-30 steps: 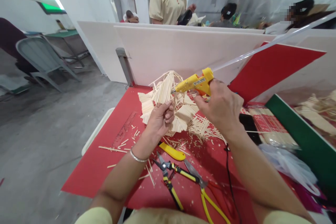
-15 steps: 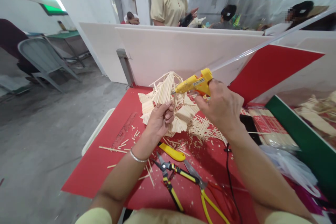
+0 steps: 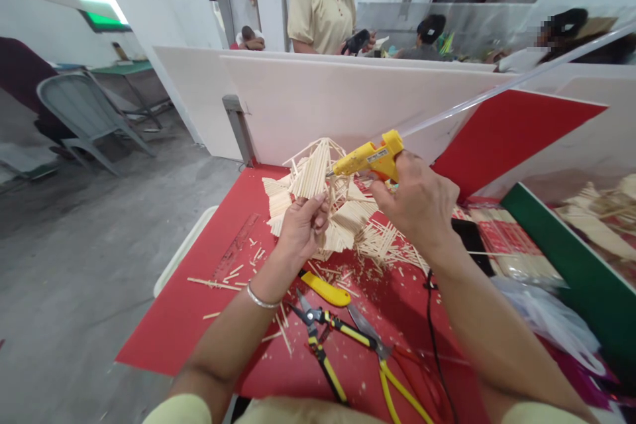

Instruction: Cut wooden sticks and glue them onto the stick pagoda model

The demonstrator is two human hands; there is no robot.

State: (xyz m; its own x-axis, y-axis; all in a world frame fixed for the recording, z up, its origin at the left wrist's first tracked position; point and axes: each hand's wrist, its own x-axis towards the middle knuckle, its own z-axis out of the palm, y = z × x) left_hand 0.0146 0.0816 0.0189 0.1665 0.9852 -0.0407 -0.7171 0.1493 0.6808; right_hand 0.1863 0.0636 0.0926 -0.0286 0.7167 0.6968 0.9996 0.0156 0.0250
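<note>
My right hand (image 3: 422, 195) is closed round the handle of a yellow hot glue gun (image 3: 368, 158) with a long clear glue stick (image 3: 477, 103) out of its back. The nozzle points left and meets the edge of a fan of pale wooden sticks (image 3: 314, 171) on a model made of such sticks (image 3: 348, 218). My left hand (image 3: 305, 222), closed, pinches the lower end of that fan between thumb and fingers. Loose wooden sticks (image 3: 382, 242) lie just right of the model. Whether the nozzle touches the sticks or sits just in front, I cannot tell.
On the red tabletop (image 3: 173, 318) lie a yellow-handled cutter (image 3: 325, 288), pliers (image 3: 318, 331), yellow-handled scissors (image 3: 385, 358), a clear ruler (image 3: 236, 245) and stick offcuts. Packed sticks (image 3: 517, 245) and a plastic bag (image 3: 546, 318) are at right. White boards (image 3: 348, 96) stand behind; people are beyond them.
The view has shifted very slightly. Both hands, the glue gun and the stick model keep nearly the same positions. Beyond the boards, the standing person's hands have moved a little.
</note>
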